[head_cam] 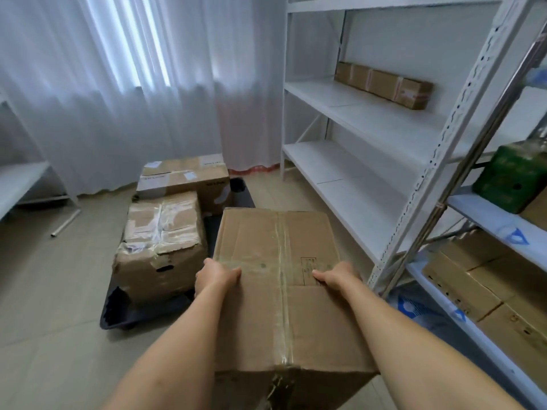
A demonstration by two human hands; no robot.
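Large brown taped cardboard box [254,321] near centre, left hand [217,276] and right hand [339,276] on its side edges, fingers [233,273] grasping it, crumpled cardboard box [161,244] far left on black cart [115,315], white metal shelving [355,113] right.

matt brown cardboard box [278,288], glossy clear tape; white painted metal shelving [370,113]; sheer cloth curtain [118,84]

Bare forearms stretched forward, left grip [216,276] and right grip [339,276] clamped inward (thumbs uppermost)
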